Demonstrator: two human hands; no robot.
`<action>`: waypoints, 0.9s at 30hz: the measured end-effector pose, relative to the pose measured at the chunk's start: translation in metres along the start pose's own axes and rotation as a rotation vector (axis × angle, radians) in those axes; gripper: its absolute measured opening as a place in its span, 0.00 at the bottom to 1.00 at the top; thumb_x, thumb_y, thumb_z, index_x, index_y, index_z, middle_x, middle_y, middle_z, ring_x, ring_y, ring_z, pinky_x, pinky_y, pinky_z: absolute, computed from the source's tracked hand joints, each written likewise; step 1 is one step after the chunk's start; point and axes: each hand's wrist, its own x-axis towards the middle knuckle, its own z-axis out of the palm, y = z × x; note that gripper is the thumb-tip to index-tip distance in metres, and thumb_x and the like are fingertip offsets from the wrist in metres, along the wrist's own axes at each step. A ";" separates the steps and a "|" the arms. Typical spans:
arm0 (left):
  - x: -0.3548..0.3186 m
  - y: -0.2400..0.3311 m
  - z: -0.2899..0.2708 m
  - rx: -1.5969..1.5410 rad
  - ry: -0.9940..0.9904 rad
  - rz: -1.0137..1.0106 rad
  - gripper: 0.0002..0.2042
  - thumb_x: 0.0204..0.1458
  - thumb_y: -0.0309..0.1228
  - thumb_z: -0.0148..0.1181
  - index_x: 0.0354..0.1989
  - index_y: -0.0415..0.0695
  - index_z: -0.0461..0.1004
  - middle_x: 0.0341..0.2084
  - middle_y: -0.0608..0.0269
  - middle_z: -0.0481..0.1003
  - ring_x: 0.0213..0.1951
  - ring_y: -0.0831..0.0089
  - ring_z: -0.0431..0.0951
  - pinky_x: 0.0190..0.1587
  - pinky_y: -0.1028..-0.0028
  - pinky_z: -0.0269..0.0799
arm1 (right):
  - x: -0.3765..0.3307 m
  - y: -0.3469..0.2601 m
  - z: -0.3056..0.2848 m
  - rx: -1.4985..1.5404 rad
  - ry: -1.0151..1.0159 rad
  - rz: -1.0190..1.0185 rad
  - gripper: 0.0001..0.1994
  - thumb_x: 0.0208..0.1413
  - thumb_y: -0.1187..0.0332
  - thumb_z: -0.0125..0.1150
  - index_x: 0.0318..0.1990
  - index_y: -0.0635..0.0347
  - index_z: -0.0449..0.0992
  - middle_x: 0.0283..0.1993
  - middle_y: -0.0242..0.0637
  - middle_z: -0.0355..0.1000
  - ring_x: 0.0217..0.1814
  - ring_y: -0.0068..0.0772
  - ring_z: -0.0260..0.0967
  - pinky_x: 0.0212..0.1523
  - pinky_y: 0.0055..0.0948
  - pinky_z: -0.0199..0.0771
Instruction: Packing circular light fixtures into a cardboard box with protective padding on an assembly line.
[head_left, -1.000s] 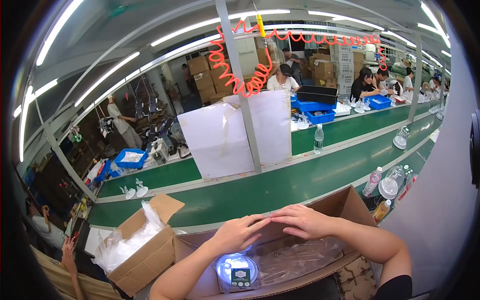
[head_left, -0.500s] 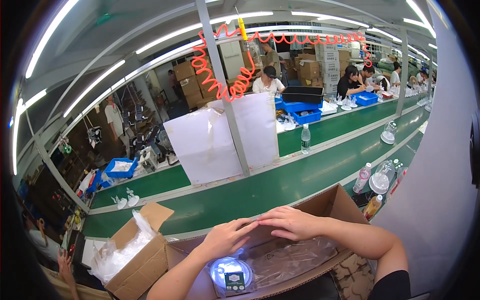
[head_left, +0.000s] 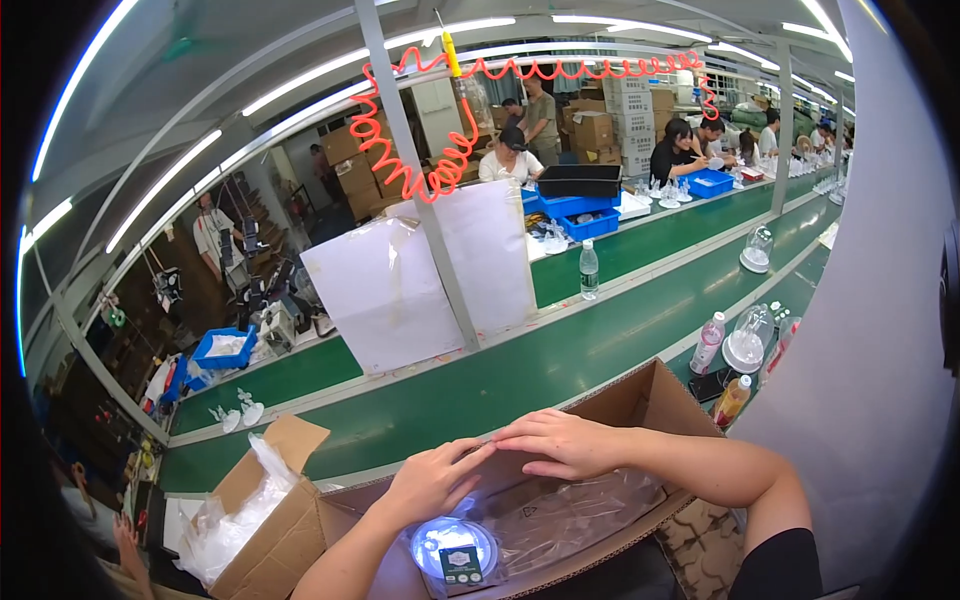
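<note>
At far left an open carton point(head_left: 265, 510) lined with a crumpled bag point(head_left: 225, 530) stands on the counter point(head_left: 520, 375), well apart from both hands. Next to it, straight before the person, lies a bigger open box point(head_left: 640, 400), its long axis running left to right and tilting up toward the right. A clear plastic sheet point(head_left: 580, 515) covers its inside, and a round glowing lamp point(head_left: 455, 548) sits under the sheet at the box's near left.

The left hand point(head_left: 432, 483) comes in from the lower edge and lies flat on the sheet, palm down, fingers stretched out and pointing up and right. It grips nothing; it only presses on the plastic. The lamp lies just below it, toward the person, close under the wrist, so this hand is the nearer of the two to the lamp.

The right hand point(head_left: 558, 443) reaches in from the right, forearm crossing the box's right half. It too is flat and spread, palm down, resting at the far edge of the sheet near the back wall of the box, holding nothing. The two hands' fingertips almost meet, the right hand just beyond and to the right of the left. The lamp lies down and left of it, farther off.

Right of the box, bottles point(head_left: 708, 342) and a clear dome point(head_left: 748, 340) stand near the wall.
</note>
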 end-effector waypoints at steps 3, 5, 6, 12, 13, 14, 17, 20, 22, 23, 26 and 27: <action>-0.001 0.000 -0.001 0.001 -0.003 -0.001 0.26 0.58 0.33 0.66 0.67 0.53 0.74 0.57 0.60 0.77 0.49 0.60 0.83 0.45 0.66 0.82 | 0.002 0.001 0.000 0.015 0.002 -0.012 0.25 0.68 0.63 0.60 0.69 0.62 0.68 0.71 0.44 0.65 0.75 0.44 0.61 0.74 0.46 0.60; 0.000 0.000 -0.001 0.006 -0.005 -0.002 0.26 0.58 0.33 0.66 0.67 0.53 0.74 0.57 0.60 0.78 0.49 0.60 0.83 0.45 0.66 0.82 | 0.002 0.002 0.002 0.017 0.004 -0.008 0.25 0.68 0.63 0.61 0.69 0.62 0.68 0.71 0.44 0.66 0.74 0.44 0.61 0.74 0.46 0.60; 0.000 0.000 0.000 0.006 -0.003 -0.003 0.26 0.58 0.33 0.66 0.67 0.53 0.74 0.57 0.60 0.78 0.49 0.60 0.83 0.45 0.66 0.82 | 0.002 0.002 0.002 0.019 0.007 -0.009 0.25 0.68 0.63 0.61 0.69 0.62 0.68 0.71 0.44 0.66 0.74 0.44 0.61 0.74 0.46 0.60; 0.000 -0.002 0.001 -0.001 -0.011 -0.005 0.26 0.58 0.33 0.66 0.67 0.53 0.74 0.56 0.60 0.77 0.48 0.60 0.83 0.45 0.65 0.81 | 0.001 0.003 0.000 0.037 0.010 -0.016 0.26 0.67 0.62 0.62 0.69 0.62 0.68 0.70 0.45 0.65 0.74 0.45 0.61 0.74 0.47 0.59; 0.000 -0.003 0.002 0.004 -0.005 -0.003 0.27 0.58 0.33 0.66 0.68 0.53 0.73 0.56 0.60 0.77 0.48 0.60 0.83 0.45 0.65 0.81 | 0.001 0.003 -0.001 0.036 0.010 -0.013 0.26 0.67 0.62 0.62 0.69 0.62 0.68 0.70 0.45 0.65 0.74 0.45 0.61 0.74 0.47 0.59; 0.000 -0.003 0.001 0.000 -0.006 0.001 0.27 0.58 0.33 0.66 0.68 0.53 0.73 0.56 0.60 0.77 0.48 0.60 0.83 0.45 0.65 0.81 | 0.001 0.002 -0.001 0.039 0.008 -0.015 0.26 0.67 0.62 0.62 0.69 0.62 0.68 0.71 0.45 0.65 0.74 0.45 0.61 0.74 0.47 0.59; 0.001 0.000 -0.001 0.000 -0.019 -0.004 0.27 0.58 0.32 0.66 0.68 0.53 0.73 0.57 0.60 0.77 0.48 0.60 0.83 0.45 0.65 0.81 | 0.000 0.001 -0.002 0.042 0.008 -0.014 0.26 0.66 0.62 0.62 0.69 0.62 0.68 0.71 0.45 0.65 0.74 0.45 0.61 0.74 0.47 0.59; 0.002 0.001 -0.002 -0.009 -0.017 -0.007 0.27 0.57 0.32 0.66 0.68 0.54 0.74 0.57 0.60 0.77 0.48 0.60 0.83 0.44 0.65 0.81 | -0.001 0.001 -0.002 0.048 0.011 -0.013 0.27 0.66 0.62 0.63 0.69 0.62 0.68 0.71 0.45 0.65 0.74 0.45 0.61 0.75 0.47 0.59; 0.001 0.002 -0.003 0.003 -0.037 -0.030 0.27 0.57 0.32 0.66 0.68 0.55 0.73 0.56 0.60 0.77 0.49 0.61 0.83 0.45 0.64 0.82 | 0.000 0.001 -0.001 0.056 0.011 -0.013 0.27 0.66 0.62 0.63 0.69 0.62 0.68 0.71 0.45 0.65 0.74 0.45 0.61 0.75 0.47 0.59; 0.000 0.002 -0.004 0.001 -0.036 -0.026 0.27 0.57 0.32 0.66 0.68 0.55 0.73 0.56 0.60 0.77 0.49 0.61 0.83 0.45 0.64 0.82 | 0.000 0.001 -0.001 0.055 0.015 -0.018 0.27 0.66 0.62 0.63 0.69 0.62 0.68 0.71 0.45 0.65 0.74 0.45 0.61 0.75 0.47 0.59; 0.000 0.003 -0.003 -0.001 -0.018 -0.015 0.27 0.57 0.32 0.66 0.68 0.55 0.73 0.56 0.60 0.77 0.48 0.61 0.83 0.45 0.64 0.82 | -0.001 0.001 0.000 0.051 0.020 -0.022 0.27 0.66 0.62 0.63 0.69 0.62 0.67 0.71 0.45 0.65 0.74 0.46 0.61 0.75 0.47 0.58; 0.001 0.003 -0.003 -0.001 -0.015 -0.017 0.27 0.57 0.32 0.66 0.68 0.55 0.74 0.56 0.60 0.78 0.49 0.60 0.83 0.45 0.64 0.82 | -0.001 0.001 0.000 0.049 0.021 -0.022 0.28 0.66 0.62 0.63 0.69 0.62 0.67 0.71 0.45 0.65 0.74 0.46 0.61 0.75 0.47 0.59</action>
